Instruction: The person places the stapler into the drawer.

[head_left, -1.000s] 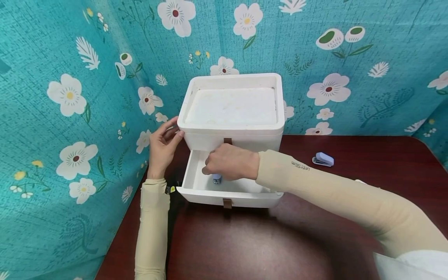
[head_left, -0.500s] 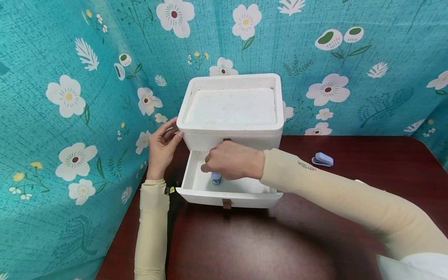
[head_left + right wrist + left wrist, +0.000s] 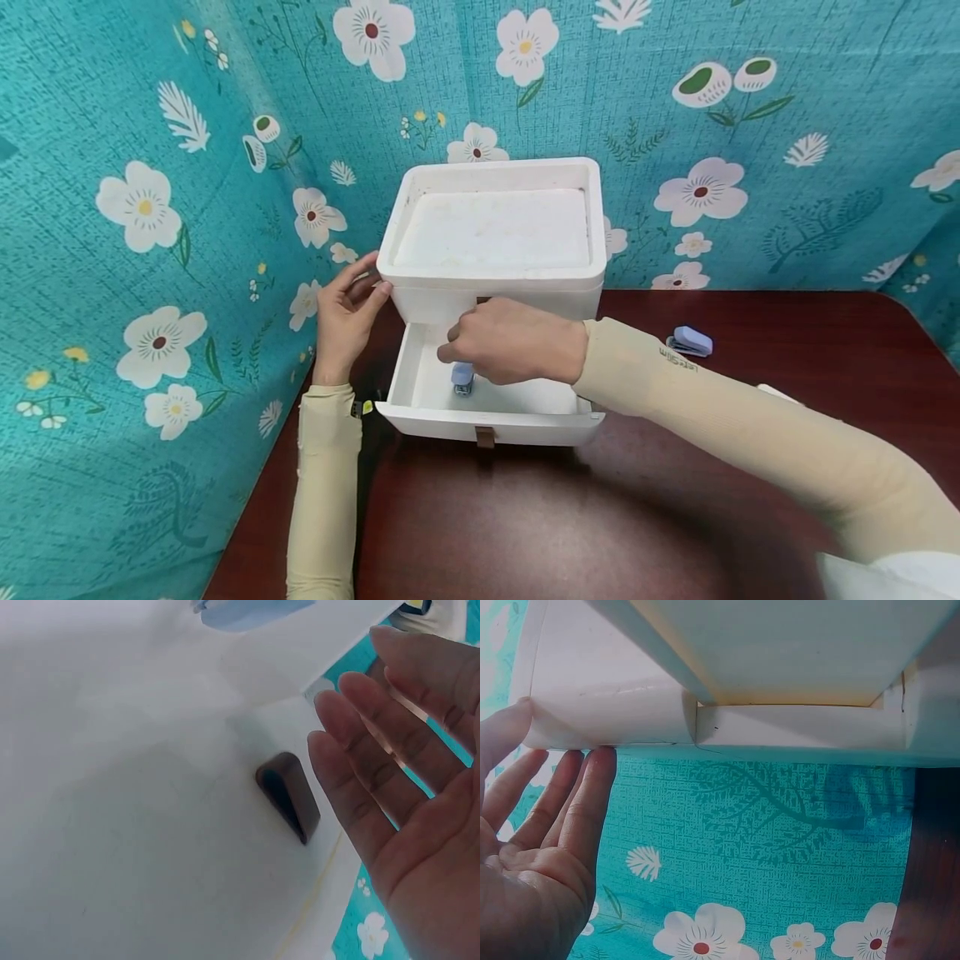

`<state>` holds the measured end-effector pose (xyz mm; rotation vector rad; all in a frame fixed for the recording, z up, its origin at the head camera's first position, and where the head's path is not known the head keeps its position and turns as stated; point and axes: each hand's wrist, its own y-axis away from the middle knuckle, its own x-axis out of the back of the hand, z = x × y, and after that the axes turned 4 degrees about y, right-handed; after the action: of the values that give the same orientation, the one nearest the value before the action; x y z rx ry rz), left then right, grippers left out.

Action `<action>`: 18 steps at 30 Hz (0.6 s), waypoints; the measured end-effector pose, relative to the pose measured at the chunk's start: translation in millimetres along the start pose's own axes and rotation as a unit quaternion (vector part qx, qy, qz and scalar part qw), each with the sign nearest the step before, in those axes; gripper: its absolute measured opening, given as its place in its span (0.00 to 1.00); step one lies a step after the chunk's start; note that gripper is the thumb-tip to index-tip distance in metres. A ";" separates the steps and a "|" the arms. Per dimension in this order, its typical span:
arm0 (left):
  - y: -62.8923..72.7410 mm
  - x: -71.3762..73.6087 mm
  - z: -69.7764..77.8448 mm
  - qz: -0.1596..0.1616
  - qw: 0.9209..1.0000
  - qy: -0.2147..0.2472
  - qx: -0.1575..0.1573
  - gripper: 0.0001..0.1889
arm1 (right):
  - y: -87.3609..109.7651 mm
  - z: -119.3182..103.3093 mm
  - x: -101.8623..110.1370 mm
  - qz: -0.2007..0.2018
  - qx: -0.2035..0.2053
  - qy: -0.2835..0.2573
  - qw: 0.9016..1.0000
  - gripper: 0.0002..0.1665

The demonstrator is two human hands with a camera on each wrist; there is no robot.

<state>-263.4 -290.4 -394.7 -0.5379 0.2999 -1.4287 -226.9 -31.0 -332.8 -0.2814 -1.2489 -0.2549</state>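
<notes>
A white two-drawer box (image 3: 495, 287) stands on the table, its lower drawer (image 3: 405, 367) pulled out. Inside that drawer lies a small light-blue stapler (image 3: 462, 377), partly covered by my right hand (image 3: 513, 342) in the head view. My right hand hovers over the drawer in front of the upper brown pull tab (image 3: 292, 796). Its fingers look loosely extended in the right wrist view, holding nothing. At the box's left front corner, my left hand (image 3: 347, 321) touches the box with thumb on the front and nearly straight fingers along the side.
Another light-blue stapler (image 3: 690, 341) lies on the dark red table (image 3: 480, 533), right of the box. Part of a white item (image 3: 778, 392) shows behind the right sleeve. A brown tab (image 3: 486, 436) marks the lower drawer's front. Flowered teal cloth (image 3: 637, 100) hangs behind and left.
My right hand has moved slightly right and up, so more of the stapler in the drawer shows. My left hand stays at the box corner.
</notes>
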 end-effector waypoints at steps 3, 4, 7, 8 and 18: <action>0.3 -0.2 -0.1 0.001 1.000 -0.001 0.002 0.24 | 4.4 2.3 3.7 0.002 -0.008 -0.008 1.000 0.16; 0.5 -0.3 -0.1 0.002 1.000 0.000 0.002 0.24 | 6.1 3.1 5.2 0.003 -0.009 -0.012 1.000 0.16; 1.0 -0.6 -0.2 0.005 1.000 0.001 0.001 0.24 | 11.8 5.5 10.5 0.005 -0.015 -0.026 1.000 0.15; 1.1 -0.8 -0.1 0.006 1.000 0.002 0.000 0.24 | 13.8 6.3 12.5 0.005 -0.019 -0.032 0.999 0.15; 0.3 -1.5 -0.1 0.010 1.000 -0.004 0.006 0.24 | 37.4 16.8 33.5 0.020 -0.064 -0.088 0.994 0.18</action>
<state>-263.3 -289.0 -395.1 -0.5290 0.2900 -1.4090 -219.2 8.7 -298.5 -0.4465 -1.4015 -0.2803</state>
